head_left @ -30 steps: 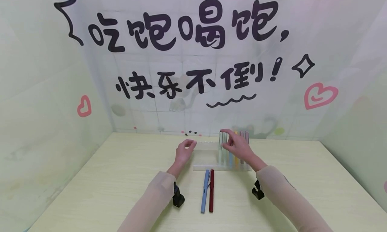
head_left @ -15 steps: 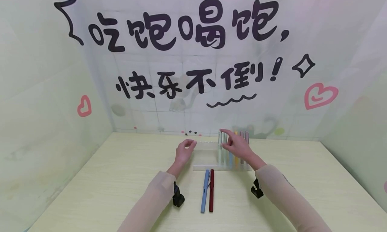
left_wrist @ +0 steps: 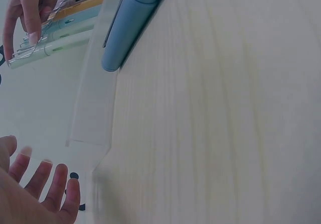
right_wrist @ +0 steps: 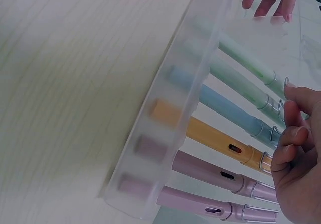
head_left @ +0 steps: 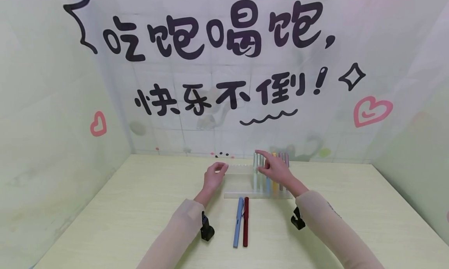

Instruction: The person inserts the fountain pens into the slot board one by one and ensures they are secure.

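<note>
A clear pen rack point(head_left: 238, 194) stands near the back wall, with several capped fountain pens upright in its right half. My right hand point(head_left: 278, 170) holds the leftmost, pale green fountain pen point(right_wrist: 248, 58), index fingertip on the cap's top and thumb at its side. The other fingers are curled beside the neighbouring pens. My left hand point(head_left: 214, 176) is at the rack's upper left corner, thumb and index finger pinching its edge, the remaining fingers spread. A blue fountain pen point(head_left: 238, 222) and a dark red fountain pen point(head_left: 246, 222) lie in front of the rack.
Farther right in the rack stand a light blue pen point(right_wrist: 230, 111), a yellow pen point(right_wrist: 213, 138) and purple pens point(right_wrist: 200, 204). The pale wooden table point(head_left: 140, 214) meets a printed cloth wall point(head_left: 196, 140) at the back. Each wrist wears a black camera point(head_left: 207, 230).
Almost nothing differs; both hands stay at the rack. My right wrist has shifted very slightly left, and the two lying pens are where they were.
</note>
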The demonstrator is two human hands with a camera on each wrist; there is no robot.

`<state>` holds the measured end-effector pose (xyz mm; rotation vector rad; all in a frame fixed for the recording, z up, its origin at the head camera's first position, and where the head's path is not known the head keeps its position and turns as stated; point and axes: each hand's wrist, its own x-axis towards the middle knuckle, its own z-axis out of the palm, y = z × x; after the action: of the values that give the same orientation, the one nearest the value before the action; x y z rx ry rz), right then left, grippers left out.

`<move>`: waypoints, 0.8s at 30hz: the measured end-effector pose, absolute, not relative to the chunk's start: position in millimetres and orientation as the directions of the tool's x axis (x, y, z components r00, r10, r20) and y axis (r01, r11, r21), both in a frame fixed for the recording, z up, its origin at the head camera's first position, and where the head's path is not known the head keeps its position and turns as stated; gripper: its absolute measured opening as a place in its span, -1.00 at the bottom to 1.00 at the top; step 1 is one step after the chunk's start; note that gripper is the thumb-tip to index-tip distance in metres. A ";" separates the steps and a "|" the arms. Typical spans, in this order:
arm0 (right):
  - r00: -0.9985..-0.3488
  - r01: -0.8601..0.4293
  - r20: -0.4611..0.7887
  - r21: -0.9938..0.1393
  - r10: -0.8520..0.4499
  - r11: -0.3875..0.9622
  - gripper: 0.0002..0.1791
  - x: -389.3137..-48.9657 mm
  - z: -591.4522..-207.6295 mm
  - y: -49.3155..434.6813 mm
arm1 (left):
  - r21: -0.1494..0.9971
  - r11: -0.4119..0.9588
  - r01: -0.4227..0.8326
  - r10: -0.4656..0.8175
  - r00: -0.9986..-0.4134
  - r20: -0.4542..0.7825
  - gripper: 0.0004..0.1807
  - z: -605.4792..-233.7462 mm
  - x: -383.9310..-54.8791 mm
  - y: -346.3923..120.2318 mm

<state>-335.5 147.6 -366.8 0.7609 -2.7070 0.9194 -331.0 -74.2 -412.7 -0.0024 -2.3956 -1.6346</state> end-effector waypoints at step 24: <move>-0.852 -0.523 0.315 -0.509 -0.418 0.684 -0.35 -337.8 -366.4 145.6 | 0.914 0.381 0.141 -0.130 -0.970 0.204 -0.72 -414.1 -333.0 -75.0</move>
<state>-337.8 145.6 -366.4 0.7668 -2.7213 0.9021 -333.0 -75.0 -414.1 -0.0095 -2.4000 -1.6236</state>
